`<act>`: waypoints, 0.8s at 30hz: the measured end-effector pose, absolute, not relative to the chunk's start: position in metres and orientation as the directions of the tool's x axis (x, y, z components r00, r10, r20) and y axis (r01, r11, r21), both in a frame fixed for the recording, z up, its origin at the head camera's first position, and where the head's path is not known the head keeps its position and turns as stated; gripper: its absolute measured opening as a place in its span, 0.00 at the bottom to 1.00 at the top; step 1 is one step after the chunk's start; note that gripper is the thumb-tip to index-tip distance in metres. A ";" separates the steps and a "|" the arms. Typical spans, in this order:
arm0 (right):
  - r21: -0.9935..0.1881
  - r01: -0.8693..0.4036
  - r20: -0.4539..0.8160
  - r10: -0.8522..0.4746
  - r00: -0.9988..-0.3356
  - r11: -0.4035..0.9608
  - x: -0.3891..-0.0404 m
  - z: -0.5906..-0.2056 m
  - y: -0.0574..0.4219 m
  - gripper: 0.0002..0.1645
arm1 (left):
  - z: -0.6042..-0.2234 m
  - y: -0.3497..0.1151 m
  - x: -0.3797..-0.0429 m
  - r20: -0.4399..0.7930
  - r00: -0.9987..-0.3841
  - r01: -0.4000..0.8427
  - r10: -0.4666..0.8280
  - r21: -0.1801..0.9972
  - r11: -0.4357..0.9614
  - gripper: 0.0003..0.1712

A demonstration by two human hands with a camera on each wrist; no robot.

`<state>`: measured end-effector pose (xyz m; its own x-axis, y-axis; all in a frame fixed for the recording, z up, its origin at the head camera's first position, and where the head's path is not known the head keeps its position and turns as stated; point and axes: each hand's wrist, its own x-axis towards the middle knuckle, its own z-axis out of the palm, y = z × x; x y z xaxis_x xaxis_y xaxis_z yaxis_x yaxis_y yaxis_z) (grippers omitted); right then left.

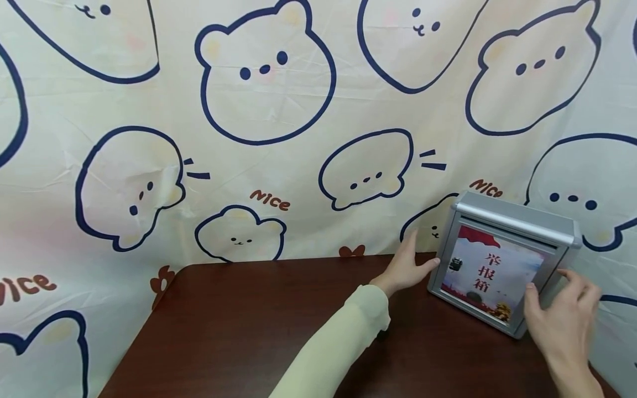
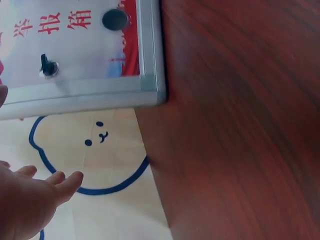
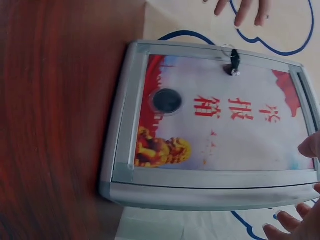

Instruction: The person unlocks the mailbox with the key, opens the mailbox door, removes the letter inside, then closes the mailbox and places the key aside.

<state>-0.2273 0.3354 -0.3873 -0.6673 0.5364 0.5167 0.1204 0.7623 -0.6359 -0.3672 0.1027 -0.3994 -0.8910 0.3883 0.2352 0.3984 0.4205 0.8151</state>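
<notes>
A grey metal box (image 1: 497,249) with a silver frame stands at the back right of the table, set at an angle. Its front panel carries red Chinese characters (image 3: 232,108), a round black spot (image 3: 167,101) and a lock with a small black key (image 3: 233,65) in it. My left hand (image 1: 405,268) is spread beside the box's left side, thumb close to the frame. On the opposite side is my right hand (image 1: 567,315), its thumb by the front frame and fingers loosely bent along the side. Whether the right fingertips press on the box, I cannot tell.
The dark brown wooden table (image 1: 239,326) extends left and forward from the box. Behind it hangs a pale cloth (image 1: 278,171) printed with blue-outlined bears, close to the back of the box.
</notes>
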 end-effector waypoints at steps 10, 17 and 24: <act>-0.698 0.140 0.330 0.489 -0.807 0.702 -0.241 -0.390 0.354 0.55 | -0.394 0.120 -0.367 0.205 -0.903 0.352 0.377 0.856 0.378 0.47; -0.715 0.094 0.340 0.463 -0.819 0.692 -0.248 -0.400 0.361 0.57 | -0.392 0.131 -0.368 0.194 -0.887 0.370 0.420 0.842 0.392 0.44; -0.723 0.090 0.357 0.482 -0.800 0.685 -0.252 -0.404 0.364 0.56 | -0.391 0.143 -0.368 0.162 -0.871 0.352 0.463 0.865 0.359 0.43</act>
<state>-0.2519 0.3636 -0.4038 -0.8002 0.4819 0.3569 0.0899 0.6849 -0.7231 -0.3683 0.1427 -0.3914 -0.8712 0.4635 0.1622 0.3518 0.3588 0.8646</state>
